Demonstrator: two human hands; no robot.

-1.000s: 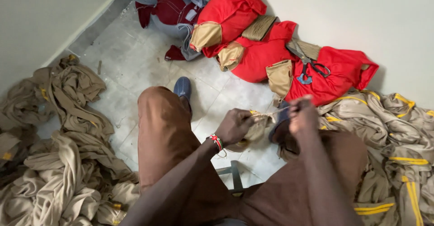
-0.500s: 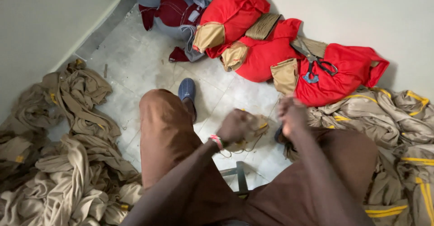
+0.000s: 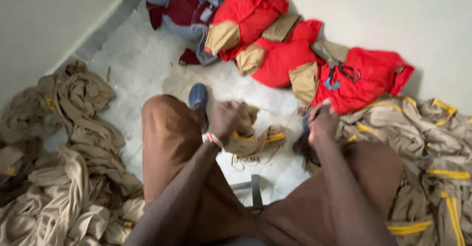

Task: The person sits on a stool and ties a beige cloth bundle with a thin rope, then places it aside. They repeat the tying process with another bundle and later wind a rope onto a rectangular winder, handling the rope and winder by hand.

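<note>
No pkgs, signs or screens; only a small pale tag (image 3: 205,14) on grey garment (image 3: 184,27), top centre.

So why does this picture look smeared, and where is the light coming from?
Head view: motion blur smears both hands, left hand and right hand, and the tan cloth they hold; the red garments look softly blurred too. Lighting is flat and even, with only a soft shadow beside the wall.
</note>
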